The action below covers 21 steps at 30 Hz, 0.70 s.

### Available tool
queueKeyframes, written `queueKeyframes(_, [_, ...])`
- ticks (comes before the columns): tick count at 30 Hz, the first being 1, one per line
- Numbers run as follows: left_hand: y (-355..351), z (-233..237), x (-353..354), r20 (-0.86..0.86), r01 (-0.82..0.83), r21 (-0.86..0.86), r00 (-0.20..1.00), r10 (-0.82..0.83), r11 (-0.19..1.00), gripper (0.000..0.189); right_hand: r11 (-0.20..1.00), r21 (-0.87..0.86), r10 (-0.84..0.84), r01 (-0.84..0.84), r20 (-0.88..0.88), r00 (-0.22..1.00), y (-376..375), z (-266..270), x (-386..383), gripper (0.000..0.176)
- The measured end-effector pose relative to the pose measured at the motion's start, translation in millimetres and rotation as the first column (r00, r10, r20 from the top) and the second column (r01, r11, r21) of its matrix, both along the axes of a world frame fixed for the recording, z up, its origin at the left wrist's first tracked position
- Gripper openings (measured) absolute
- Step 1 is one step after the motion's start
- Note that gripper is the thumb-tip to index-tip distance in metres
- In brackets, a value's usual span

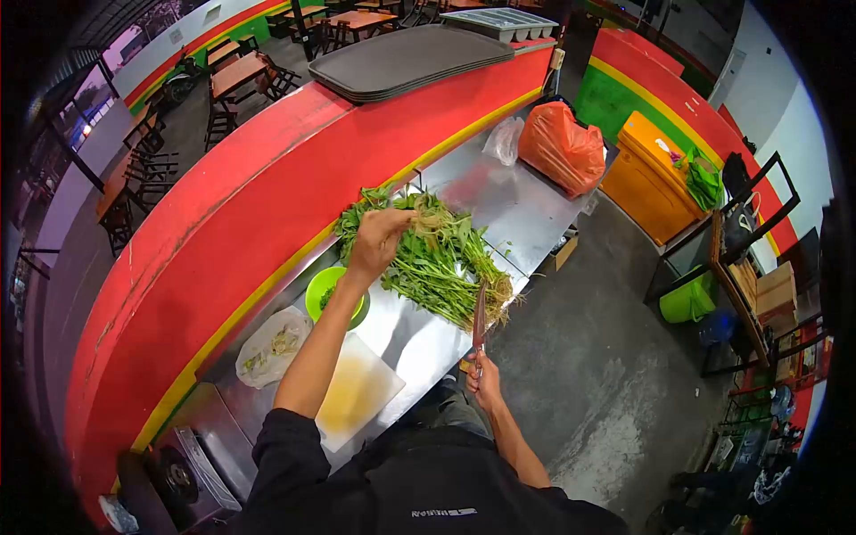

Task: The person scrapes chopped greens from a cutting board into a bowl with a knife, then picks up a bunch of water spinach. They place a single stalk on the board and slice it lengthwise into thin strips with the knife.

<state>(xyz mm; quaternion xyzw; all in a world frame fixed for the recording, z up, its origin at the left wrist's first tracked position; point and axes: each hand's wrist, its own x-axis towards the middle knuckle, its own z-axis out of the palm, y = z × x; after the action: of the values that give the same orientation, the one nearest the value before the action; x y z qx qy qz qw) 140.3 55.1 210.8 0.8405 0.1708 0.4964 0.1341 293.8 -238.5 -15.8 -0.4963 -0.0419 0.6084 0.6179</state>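
Leafy green vegetables [428, 267] with long stems and pale roots lie in a heap on the metal counter [486, 201]. Over the heap's upper left part is my left hand [383, 234], its fingers pinched together at the rooty strands; what they hold is too small to make out. My right hand [483, 374] grips the handle of a knife [480, 321], whose blade points up beside the root ends. A green bowl [315, 294] with some greens inside is partly behind my left forearm. Nearer my body lies a white cutting board [379, 385] with a yellow stain.
A plastic bag with scraps [267, 349] lies left of the board, and a stove [178, 473] stands at lower left. An orange-red bag [557, 147] sits at the counter's far end. Dark trays [410, 58] rest on the red wall [267, 187]. An orange box [646, 178] stands right.
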Motion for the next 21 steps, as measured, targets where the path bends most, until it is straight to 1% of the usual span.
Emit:
queueKeyframes(1, [-1, 1, -4, 0.040, -0.034, 0.040, 0.999, 0.032, 0.999, 0.035, 1.000, 0.002, 0.004, -0.004, 0.004, 1.000, -3, 1, 0, 0.034])
queueKeyframes(4, [-2, 6, -23, 0.033, -0.078, 0.016, 0.996, 0.077, 0.997, 0.033, 0.999, 0.017, 0.028, -0.028, -0.017, 0.999, -8, 4, 0, 0.034])
queueKeyframes(6, [-4, 10, -36, 0.031, -0.131, 0.034, 0.991, 0.130, 0.991, 0.031, 0.998, 0.058, 0.029, -0.028, -0.007, 1.000, -13, 2, -1, 0.034])
queueKeyframes(8, [-9, 16, -50, 0.021, -0.216, -0.102, 0.975, 0.219, 0.971, 0.028, 0.997, 0.061, 0.041, -0.041, 0.002, 0.999, -17, -3, -2, 0.034])
queueKeyframes(9, [-5, 19, -57, 0.030, -0.229, 0.023, 0.973, 0.228, 0.973, 0.030, 0.997, 0.065, 0.037, -0.037, 0.009, 0.999, -18, -2, -2, 0.034])
queueKeyframes(10, [-4, 20, -64, 0.029, -0.239, 0.025, 0.971, 0.238, 0.971, 0.030, 0.997, 0.068, 0.047, -0.048, 0.008, 0.999, -19, -2, -2, 0.034])
queueKeyframes(12, [-2, 24, -74, 0.138, -0.202, -0.139, 0.966, 0.221, 0.970, 0.032, 0.997, 0.045, 0.059, -0.060, 0.025, 0.998, -20, 1, -2, 0.035])
queueKeyframes(13, [1, 30, -80, 0.177, -0.151, -0.109, 0.970, 0.169, 0.983, 0.034, 0.998, 0.036, 0.044, -0.045, 0.024, 0.999, -20, 2, -3, 0.036])
queueKeyframes(14, [0, 32, -83, 0.173, -0.156, -0.108, 0.969, 0.174, 0.982, 0.034, 0.998, 0.037, 0.050, -0.050, 0.020, 0.999, -20, 3, -3, 0.036])
queueKeyframes(16, [-22, 67, -87, 0.359, -0.093, -0.173, 0.921, 0.151, 0.981, 0.027, 0.998, 0.034, 0.055, -0.057, 0.039, 0.998, -23, 3, -4, 0.036])
queueKeyframes(17, [-27, 78, -92, 0.357, -0.101, -0.172, 0.921, 0.158, 0.980, 0.027, 0.996, 0.056, 0.062, -0.063, 0.014, 0.998, -25, 3, -4, 0.035])
queueKeyframes(19, [-37, 95, -102, 0.408, -0.133, -0.063, 0.901, 0.147, 0.989, 0.025, 0.996, 0.064, 0.067, -0.068, 0.017, 0.998, -30, 2, -7, 0.035])
queueKeyframes(20, [-44, 102, -108, 0.406, -0.143, -0.062, 0.901, 0.156, 0.988, 0.025, 0.996, 0.069, 0.063, -0.064, 0.023, 0.998, -33, 2, -9, 0.035])
queueKeyframes(21, [-52, 109, -113, 0.452, -0.086, -0.110, 0.883, 0.127, 0.990, 0.022, 0.995, 0.073, 0.060, -0.060, 0.011, 0.998, -37, 1, -11, 0.034])
